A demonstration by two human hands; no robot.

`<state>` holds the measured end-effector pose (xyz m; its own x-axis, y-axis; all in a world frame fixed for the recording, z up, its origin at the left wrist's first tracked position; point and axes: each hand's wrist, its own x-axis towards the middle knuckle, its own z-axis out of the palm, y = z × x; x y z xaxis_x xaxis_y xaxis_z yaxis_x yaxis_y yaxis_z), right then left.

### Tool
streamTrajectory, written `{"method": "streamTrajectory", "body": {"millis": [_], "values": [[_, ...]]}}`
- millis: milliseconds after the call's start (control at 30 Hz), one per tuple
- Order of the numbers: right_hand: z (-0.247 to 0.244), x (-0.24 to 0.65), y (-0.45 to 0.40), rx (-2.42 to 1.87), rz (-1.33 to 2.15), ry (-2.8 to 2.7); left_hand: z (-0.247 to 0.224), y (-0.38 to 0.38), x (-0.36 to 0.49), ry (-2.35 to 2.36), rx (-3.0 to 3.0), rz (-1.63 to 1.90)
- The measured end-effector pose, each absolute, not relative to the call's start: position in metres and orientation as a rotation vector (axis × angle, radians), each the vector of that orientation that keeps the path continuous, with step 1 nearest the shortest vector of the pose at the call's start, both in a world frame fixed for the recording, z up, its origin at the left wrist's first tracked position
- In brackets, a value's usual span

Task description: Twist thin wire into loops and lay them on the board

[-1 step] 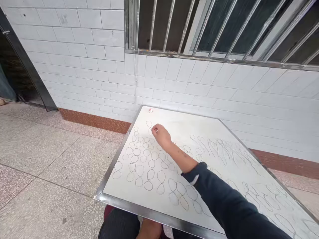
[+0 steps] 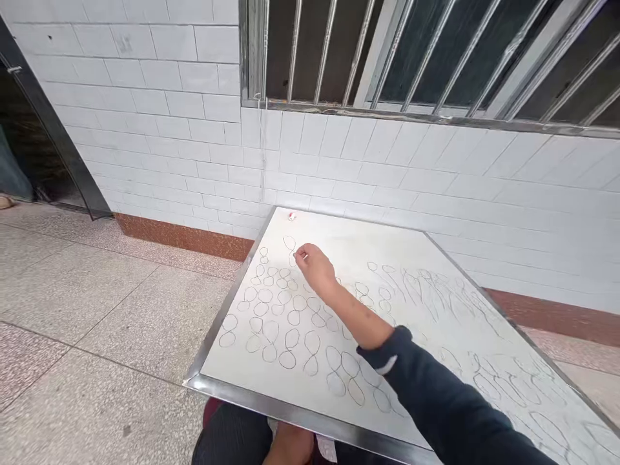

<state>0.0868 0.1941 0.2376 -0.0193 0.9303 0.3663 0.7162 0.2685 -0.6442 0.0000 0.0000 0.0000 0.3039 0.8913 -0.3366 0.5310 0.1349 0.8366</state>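
My right hand (image 2: 316, 266) is over the far left part of a white board (image 2: 349, 236) with a metal rim. Its fingers are pinched at the lower loop of a pencil-like figure eight (image 2: 289, 243); what they hold is too small to make out. Rows of similar double loops (image 2: 287, 349) cover the left and near parts of the board. Bare skin (image 2: 290, 444) shows below the near rim, perhaps my left hand, with no fingers visible.
A small red and white object (image 2: 292, 216) lies at the board's far left corner. Scribbled lines (image 2: 426, 284) run over its right side. Behind stand a white tiled wall (image 2: 184, 116) and a barred window (image 2: 416, 58). Speckled floor (image 2: 121, 323) lies to the left.
My right hand has shifted very slightly, its fingers still pinched near the same figure. The forearm and sleeve sit slightly lower and to the right.
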Motion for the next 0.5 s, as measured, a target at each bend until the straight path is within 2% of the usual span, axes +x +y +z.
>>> {"method": "streamTrajectory", "body": {"millis": [300,400,500], "values": [[0.26,0.11,0.033,-1.147,0.374,-1.735,0.045,-0.016,-0.005,1.241,1.847,0.214],[0.264,0.122,0.002,-1.098,0.446,-1.692,0.081,-0.037,-0.018,1.181,1.879,0.178],[0.267,0.135,-0.018,-1.059,0.552,-1.634,0.132,-0.053,-0.028,1.124,1.851,0.317]]}}
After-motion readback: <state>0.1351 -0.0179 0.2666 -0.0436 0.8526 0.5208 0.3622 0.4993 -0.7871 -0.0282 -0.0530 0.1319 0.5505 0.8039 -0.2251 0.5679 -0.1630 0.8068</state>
